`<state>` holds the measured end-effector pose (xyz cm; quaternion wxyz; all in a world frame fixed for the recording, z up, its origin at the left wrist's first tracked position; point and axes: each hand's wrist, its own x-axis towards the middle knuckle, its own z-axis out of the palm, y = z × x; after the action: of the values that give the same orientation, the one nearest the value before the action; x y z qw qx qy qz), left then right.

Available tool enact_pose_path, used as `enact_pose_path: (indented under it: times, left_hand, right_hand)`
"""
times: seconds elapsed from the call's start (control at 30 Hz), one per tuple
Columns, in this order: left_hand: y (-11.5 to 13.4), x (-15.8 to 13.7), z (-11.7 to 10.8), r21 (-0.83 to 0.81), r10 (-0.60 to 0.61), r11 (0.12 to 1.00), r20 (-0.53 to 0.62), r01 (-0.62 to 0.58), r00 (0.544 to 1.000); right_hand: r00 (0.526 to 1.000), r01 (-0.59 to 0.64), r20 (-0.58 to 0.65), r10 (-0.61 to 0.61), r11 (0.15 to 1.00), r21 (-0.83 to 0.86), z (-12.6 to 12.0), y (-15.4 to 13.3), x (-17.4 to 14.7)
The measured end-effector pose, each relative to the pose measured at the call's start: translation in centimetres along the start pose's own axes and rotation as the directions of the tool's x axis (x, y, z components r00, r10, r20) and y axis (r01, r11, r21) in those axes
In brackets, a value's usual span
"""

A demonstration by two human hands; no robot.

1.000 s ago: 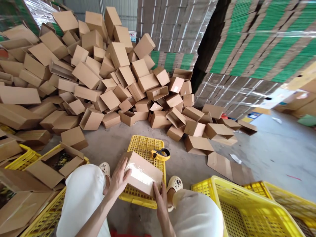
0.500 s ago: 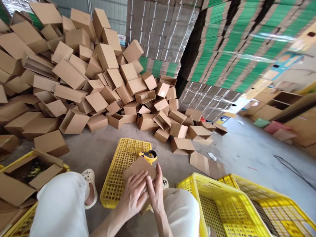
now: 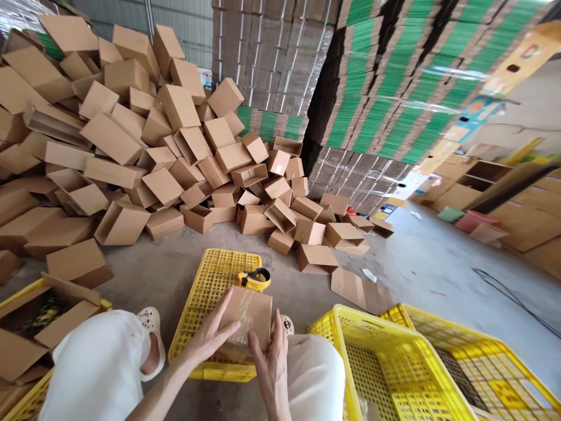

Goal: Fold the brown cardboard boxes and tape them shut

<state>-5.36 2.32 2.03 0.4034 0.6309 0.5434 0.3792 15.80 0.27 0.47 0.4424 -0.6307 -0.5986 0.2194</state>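
- The left hand and right hand flank one small cardboard box; their fingers are spread and touch its sides, but I cannot tell how firmly they grip.
- The box, squarish on top with shiny clear tape across it, is over the near end of one upturned yellow crate; the hands partly hide its lower part.
- Just beyond it lies one yellow-and-black tool with a ring; the box may cover its near edge.
- Two pale, holed clogs flank the crate: the left clog mostly visible, the right clog largely hidden.
- At right stand two latticed plastic baskets, a nearer basket, cut off below, and a farther basket.
- At left, one open carton holds dark-and-yellow contents, too unclear to identify.
- Beyond, a heap of cartons overlaps too much to count.
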Motion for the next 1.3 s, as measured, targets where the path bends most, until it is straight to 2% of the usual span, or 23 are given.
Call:
enact_pose_path:
  times: [0.07,0.17,0.23,0.3,0.37,0.5,0.67,0.87,1.3]
  left_hand:
    - [0.2,0.9,-1.4,-0.018,-0.037,0.999,0.074,0.038,0.997]
    - [0.9,3.1,-1.6,-0.014,-0.070,0.997,0.046,0.071,0.996]
    - [1.3,4.6,-0.9,-0.036,-0.061,0.997,0.007,0.061,0.998]
    - [1.5,5.8,-0.3,-0.065,-0.042,0.997,-0.036,0.039,0.998]
    - [1.6,6.3,0.0,-0.085,-0.041,0.996,-0.069,0.035,0.997]
    - [1.6,6.2,-0.2,-0.093,-0.054,0.995,-0.118,0.043,0.992]
    - [1.7,7.3,-0.5,-0.060,-0.057,0.997,-0.176,0.047,0.983]
    - [1.4,8.8,-0.5,-0.018,-0.060,0.998,-0.189,0.058,0.980]
    - [1.8,9.3,-0.3,0.062,-0.028,0.997,-0.232,0.044,0.972]
  right_hand:
    - [0.993,0.103,0.070,-0.099,0.993,-0.055,-0.2,-0.2,1.5]
    - [0.950,0.203,0.259,-0.174,0.975,-0.090,-1.3,-0.9,5.1]
    - [0.926,0.193,0.340,-0.162,0.980,-0.058,-1.8,-1.5,7.2]
    - [0.921,0.140,0.370,-0.118,0.990,-0.033,-1.9,-2.0,8.4]
    - [0.932,0.101,0.354,-0.084,0.994,-0.029,-1.5,-2.3,8.9]
    - [0.945,0.109,0.313,-0.095,0.994,-0.029,-0.3,-2.6,9.1]
    - [0.955,0.071,0.291,-0.048,0.995,-0.069,0.3,-3.1,10.1]
    - [0.942,0.078,0.333,-0.034,0.990,-0.118,0.3,-4.0,11.0]
    - [0.961,0.097,0.267,-0.067,0.990,-0.099,1.3,-4.9,11.4]
